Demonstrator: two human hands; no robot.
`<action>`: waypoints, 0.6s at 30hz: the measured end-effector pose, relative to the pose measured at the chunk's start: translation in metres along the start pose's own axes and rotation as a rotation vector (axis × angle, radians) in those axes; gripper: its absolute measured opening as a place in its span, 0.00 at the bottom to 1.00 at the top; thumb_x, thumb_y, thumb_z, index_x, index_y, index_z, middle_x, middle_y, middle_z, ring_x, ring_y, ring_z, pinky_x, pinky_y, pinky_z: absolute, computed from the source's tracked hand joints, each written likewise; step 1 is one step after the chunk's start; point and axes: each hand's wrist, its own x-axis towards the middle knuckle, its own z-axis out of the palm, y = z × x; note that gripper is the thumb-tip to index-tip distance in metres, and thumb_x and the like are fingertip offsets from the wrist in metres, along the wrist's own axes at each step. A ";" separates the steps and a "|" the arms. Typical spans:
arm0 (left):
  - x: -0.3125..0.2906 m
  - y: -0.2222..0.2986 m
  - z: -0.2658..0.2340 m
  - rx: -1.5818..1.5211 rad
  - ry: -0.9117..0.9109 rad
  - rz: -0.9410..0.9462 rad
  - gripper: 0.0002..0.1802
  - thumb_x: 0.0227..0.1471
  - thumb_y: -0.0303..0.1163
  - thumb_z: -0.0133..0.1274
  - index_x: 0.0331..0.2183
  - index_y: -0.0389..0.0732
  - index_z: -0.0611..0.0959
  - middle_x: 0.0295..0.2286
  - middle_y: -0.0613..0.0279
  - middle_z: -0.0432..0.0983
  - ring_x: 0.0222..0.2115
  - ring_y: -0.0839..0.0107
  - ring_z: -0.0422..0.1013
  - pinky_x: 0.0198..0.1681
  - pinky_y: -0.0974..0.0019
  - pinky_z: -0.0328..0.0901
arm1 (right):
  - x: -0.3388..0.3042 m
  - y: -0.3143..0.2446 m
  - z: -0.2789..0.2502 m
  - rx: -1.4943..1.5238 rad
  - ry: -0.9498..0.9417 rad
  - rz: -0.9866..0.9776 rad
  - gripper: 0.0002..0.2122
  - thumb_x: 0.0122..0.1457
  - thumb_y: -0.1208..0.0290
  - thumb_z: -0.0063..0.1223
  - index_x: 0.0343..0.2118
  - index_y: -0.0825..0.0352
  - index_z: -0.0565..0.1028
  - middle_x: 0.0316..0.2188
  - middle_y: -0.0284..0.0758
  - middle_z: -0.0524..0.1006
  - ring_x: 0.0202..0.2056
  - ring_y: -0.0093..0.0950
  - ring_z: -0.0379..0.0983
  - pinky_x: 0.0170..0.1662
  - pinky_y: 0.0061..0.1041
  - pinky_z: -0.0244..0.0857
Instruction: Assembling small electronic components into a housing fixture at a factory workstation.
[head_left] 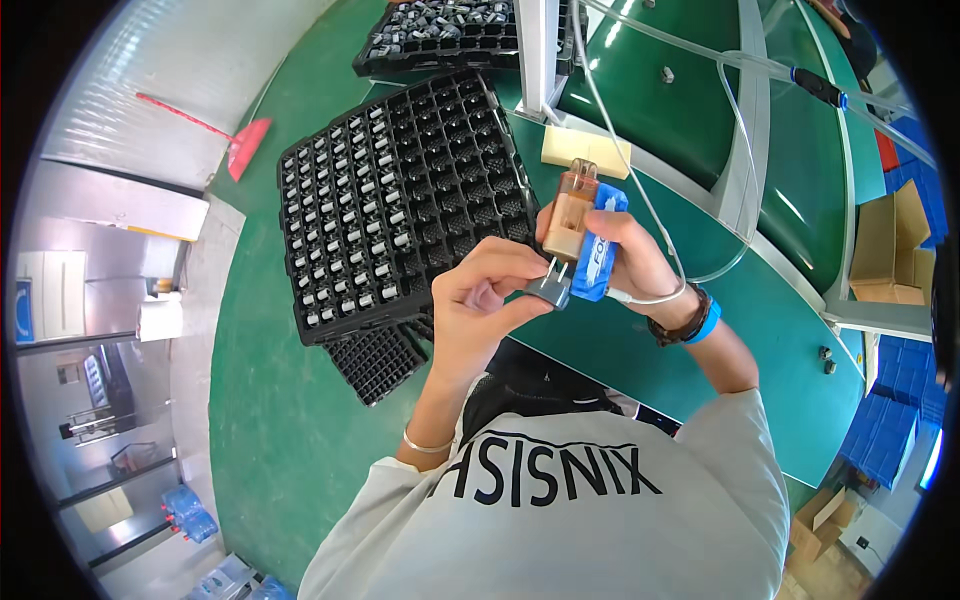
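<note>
Left hand (pixel 478 298) pinches a grey two-pin plug (pixel 549 290); right hand (pixel 642 258), just beside, clamps a tan clear-topped device (pixel 566 226) and blue block (pixel 601 245); crooked pressure could twist the plug loose.

Support surfaces and items borne

Green bench top (pixel 680 385): pale yellow block (pixel 560 150) at the far edge; small dark pieces (pixel 829 368) close together toward the right end. Green panel (pixel 640 110) beyond: small grey piece (pixel 667 75). Green floor (pixel 265 400): red dustpan (pixel 246 150), far left.
</note>
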 end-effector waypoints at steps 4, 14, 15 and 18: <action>-0.003 0.002 0.005 0.073 0.021 0.011 0.16 0.33 0.12 0.57 0.31 0.32 0.79 0.33 0.57 0.67 0.34 0.71 0.68 0.40 0.70 0.67 | -0.007 0.004 0.000 -0.018 0.003 -0.028 0.22 0.51 0.57 0.43 0.41 0.72 0.65 0.35 0.38 0.71 0.36 0.24 0.69 0.40 0.20 0.64; -0.019 -0.005 0.015 0.289 0.056 0.186 0.19 0.31 0.16 0.61 0.33 0.32 0.77 0.33 0.59 0.66 0.33 0.71 0.67 0.37 0.72 0.65 | -0.027 0.011 0.007 -0.109 -0.029 -0.063 0.22 0.52 0.56 0.44 0.44 0.69 0.62 0.36 0.38 0.69 0.38 0.26 0.68 0.42 0.24 0.63; -0.021 -0.003 0.016 0.277 0.089 0.174 0.21 0.31 0.19 0.62 0.34 0.31 0.76 0.33 0.59 0.66 0.35 0.71 0.66 0.37 0.72 0.64 | -0.025 0.014 0.004 -0.072 -0.013 -0.075 0.22 0.52 0.57 0.44 0.44 0.69 0.61 0.37 0.38 0.69 0.38 0.26 0.68 0.42 0.25 0.63; -0.010 0.005 -0.005 0.692 0.155 0.162 0.20 0.32 0.19 0.61 0.34 0.34 0.76 0.34 0.59 0.68 0.34 0.72 0.66 0.37 0.71 0.63 | -0.006 0.010 -0.025 -0.050 0.214 -0.272 0.21 0.53 0.61 0.45 0.46 0.69 0.61 0.39 0.39 0.69 0.40 0.27 0.67 0.45 0.26 0.62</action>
